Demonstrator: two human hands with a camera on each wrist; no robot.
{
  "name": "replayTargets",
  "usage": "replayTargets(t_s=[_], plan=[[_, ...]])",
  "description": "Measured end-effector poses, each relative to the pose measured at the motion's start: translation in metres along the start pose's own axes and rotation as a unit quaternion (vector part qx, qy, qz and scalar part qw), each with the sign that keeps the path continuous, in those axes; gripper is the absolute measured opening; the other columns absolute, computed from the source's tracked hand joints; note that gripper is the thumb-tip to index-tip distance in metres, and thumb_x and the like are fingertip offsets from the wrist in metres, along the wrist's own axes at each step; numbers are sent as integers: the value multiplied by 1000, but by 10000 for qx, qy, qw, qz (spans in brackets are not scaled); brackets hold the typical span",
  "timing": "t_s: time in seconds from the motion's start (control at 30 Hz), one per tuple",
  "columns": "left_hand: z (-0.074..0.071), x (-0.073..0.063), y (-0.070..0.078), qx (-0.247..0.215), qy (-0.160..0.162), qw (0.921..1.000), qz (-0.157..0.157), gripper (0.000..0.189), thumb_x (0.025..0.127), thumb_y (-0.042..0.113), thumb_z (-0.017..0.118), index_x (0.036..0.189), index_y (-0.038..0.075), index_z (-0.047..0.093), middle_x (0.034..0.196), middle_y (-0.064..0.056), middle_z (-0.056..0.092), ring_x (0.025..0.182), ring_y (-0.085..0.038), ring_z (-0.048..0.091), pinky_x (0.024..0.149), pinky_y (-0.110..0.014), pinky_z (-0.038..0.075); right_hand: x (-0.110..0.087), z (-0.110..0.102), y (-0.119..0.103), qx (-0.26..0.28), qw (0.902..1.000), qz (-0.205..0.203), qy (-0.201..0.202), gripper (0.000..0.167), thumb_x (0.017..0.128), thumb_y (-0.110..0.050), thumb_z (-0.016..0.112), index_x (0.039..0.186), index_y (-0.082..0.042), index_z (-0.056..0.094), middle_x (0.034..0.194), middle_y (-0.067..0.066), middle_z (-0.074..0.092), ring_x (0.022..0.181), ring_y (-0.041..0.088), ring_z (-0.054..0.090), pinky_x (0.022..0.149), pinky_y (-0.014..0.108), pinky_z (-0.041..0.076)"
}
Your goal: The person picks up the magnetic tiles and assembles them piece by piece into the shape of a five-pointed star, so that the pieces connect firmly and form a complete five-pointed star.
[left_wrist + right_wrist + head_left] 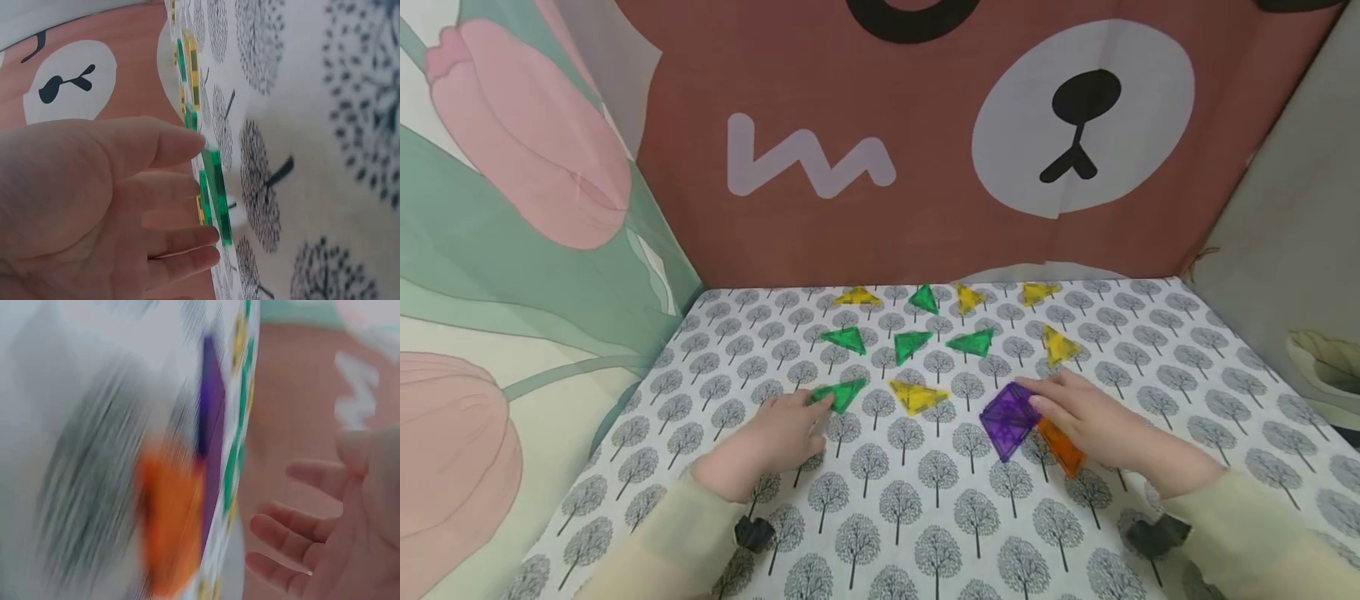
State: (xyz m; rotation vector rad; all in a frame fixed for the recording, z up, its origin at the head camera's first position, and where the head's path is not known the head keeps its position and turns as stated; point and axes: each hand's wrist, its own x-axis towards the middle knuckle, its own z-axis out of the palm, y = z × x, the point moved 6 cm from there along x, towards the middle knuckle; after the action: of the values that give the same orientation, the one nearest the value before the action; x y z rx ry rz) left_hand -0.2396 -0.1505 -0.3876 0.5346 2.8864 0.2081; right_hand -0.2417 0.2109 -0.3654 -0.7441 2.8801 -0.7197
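My left hand (pixel 786 429) is at a green triangular tile (pixel 841 393), its fingertips reaching over the tile's left part. The left wrist view shows the thumb and loosely bent fingers of that hand (pixel 156 194) right beside the green tile (pixel 217 194). On the other side, my right hand (pixel 1093 417) hovers over purple tiles (pixel 1006 429) laid together in a kite shape and an orange tile (pixel 1062 450) next to them. Seen from the right wrist, the hand (pixel 325 525) has spread fingers with nothing between them; the orange tile (pixel 172 531) is blurred.
A yellow tile (pixel 917 397) lies between the hands. Several green and yellow triangles, such as a green one (pixel 912 346) and a yellow one (pixel 1060 346), lie spread farther back on the tree-print cloth (pixel 895 517). A bear-print curtain (pixel 925 225) hangs behind.
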Motion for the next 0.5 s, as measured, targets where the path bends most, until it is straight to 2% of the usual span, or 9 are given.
replayTargets(t_s=[0.07, 0.13, 0.23, 0.37, 0.5], plan=[[0, 3, 4, 62, 132, 9999, 15, 59, 96, 26, 58, 150, 6, 42, 138, -25, 48, 124, -41, 48, 106, -60, 34, 10, 9, -19, 3, 9997, -63, -257, 51, 107, -42, 38, 146, -12, 50, 132, 19, 54, 119, 43, 51, 99, 62, 41], [-1, 7, 8, 66, 251, 9997, 0, 59, 95, 25, 59, 149, 7, 44, 127, -22, 53, 113, -36, 53, 100, -57, 41, 21, 22, -37, 60, 9981, -102, -613, 53, 106, -43, 39, 147, -11, 48, 141, 20, 51, 130, 43, 45, 106, 62, 35], [-1, 14, 13, 29, 328, 9993, -160, 59, 94, 24, 60, 149, 8, 44, 118, -19, 52, 101, -30, 52, 93, -52, 44, 40, 42, -54, 231, 9942, 61, -1045, 53, 106, -42, 41, 150, -13, 44, 146, 12, 49, 134, 36, 43, 111, 55, 32], [1, 19, 17, 221, 319, 9985, -382, 57, 95, 28, 61, 148, 13, 47, 124, -22, 50, 105, -32, 51, 95, -52, 44, 63, 63, -66, 333, 9915, 355, -1203, 55, 105, -42, 44, 154, -17, 37, 150, 7, 44, 137, 32, 41, 113, 52, 31], [2, 20, 20, 307, 248, 9980, -491, 54, 95, 29, 60, 146, 16, 51, 129, -23, 50, 111, -37, 51, 96, -54, 44, 80, 77, -72, 263, 9915, 230, -1253, 57, 105, -41, 45, 156, -17, 32, 152, 7, 42, 137, 32, 40, 113, 50, 30]])
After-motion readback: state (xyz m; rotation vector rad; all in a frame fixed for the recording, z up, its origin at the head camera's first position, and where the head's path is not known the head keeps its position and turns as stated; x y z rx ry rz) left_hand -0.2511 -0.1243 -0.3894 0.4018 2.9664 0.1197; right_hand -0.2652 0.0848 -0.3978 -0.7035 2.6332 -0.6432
